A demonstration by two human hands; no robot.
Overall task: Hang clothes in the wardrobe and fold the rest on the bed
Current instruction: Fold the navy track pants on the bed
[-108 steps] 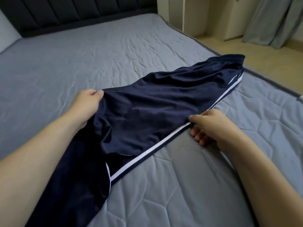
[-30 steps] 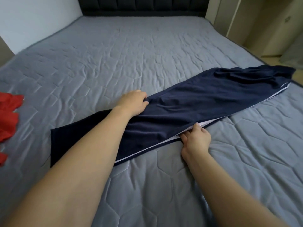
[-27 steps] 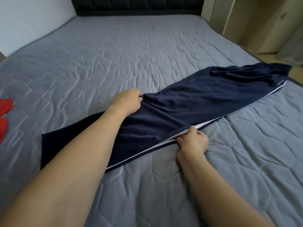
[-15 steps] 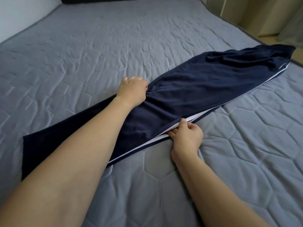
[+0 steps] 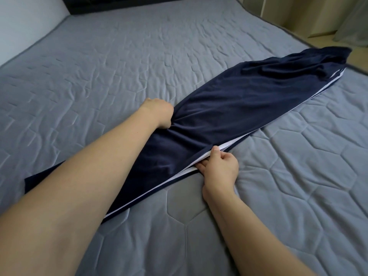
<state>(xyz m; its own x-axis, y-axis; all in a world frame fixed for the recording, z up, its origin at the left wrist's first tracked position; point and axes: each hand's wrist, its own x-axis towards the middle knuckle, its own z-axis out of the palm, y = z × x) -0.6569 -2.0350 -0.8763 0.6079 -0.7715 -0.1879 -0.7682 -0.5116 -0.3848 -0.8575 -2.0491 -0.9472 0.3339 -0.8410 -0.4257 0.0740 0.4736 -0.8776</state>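
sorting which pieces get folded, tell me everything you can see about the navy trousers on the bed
The navy trousers look like soft, smooth knit with a white side stripe. They lie stretched diagonally across the grey quilted bed, creased, bunched at the far end. The left hand grips the far edge; the right hand pinches the striped near edge.

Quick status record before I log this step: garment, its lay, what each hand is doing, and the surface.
garment: navy trousers with white side stripe
lay: stretched out diagonally on the bed, unfolded lengthwise
left hand: grips bunched fabric at the far edge
right hand: pinches the striped near edge
surface: grey quilted mattress
fold status: not yet folded across
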